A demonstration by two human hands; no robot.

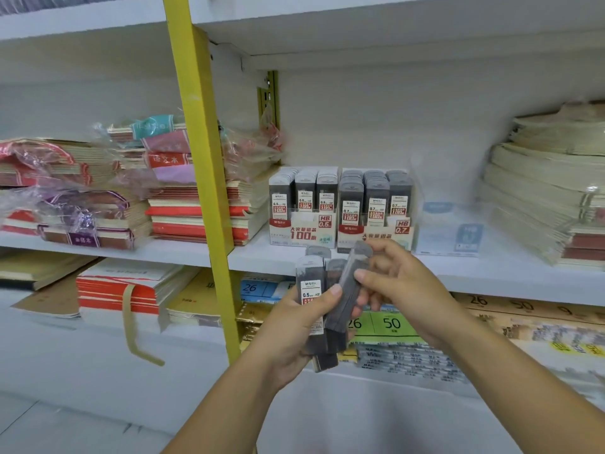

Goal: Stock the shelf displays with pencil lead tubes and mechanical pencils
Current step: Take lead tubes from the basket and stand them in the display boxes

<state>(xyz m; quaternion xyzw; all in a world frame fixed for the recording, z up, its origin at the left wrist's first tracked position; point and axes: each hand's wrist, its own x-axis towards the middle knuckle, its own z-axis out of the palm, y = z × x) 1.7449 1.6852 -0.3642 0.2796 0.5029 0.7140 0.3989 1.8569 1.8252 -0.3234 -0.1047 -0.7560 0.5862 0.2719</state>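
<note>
A person's left hand (pixel 294 326) grips a fanned bundle of lead tubes (pixel 311 291) in front of the shelf (pixel 262 255); the right hand (pixel 402 283) pinches one tube (pixel 352 280) from it; that loose fan could spill, or a 0.5 tube land in the 0.7 display (pixel 376 232).

Centre frame, a fanned bunch of dark grey lead tubes (pixel 312 299) stands upright in the left hand (pixel 291 329), the front one showing a white 0.5 HB label. One more tube (pixel 347 291) tilts to the right, pinched by the right hand (pixel 402 283). Just above, the 0.5 display box (pixel 302 232) and the 0.7 display box (pixel 376 239) sit side by side on the shelf, each with three rows of upright tubes.
</note>
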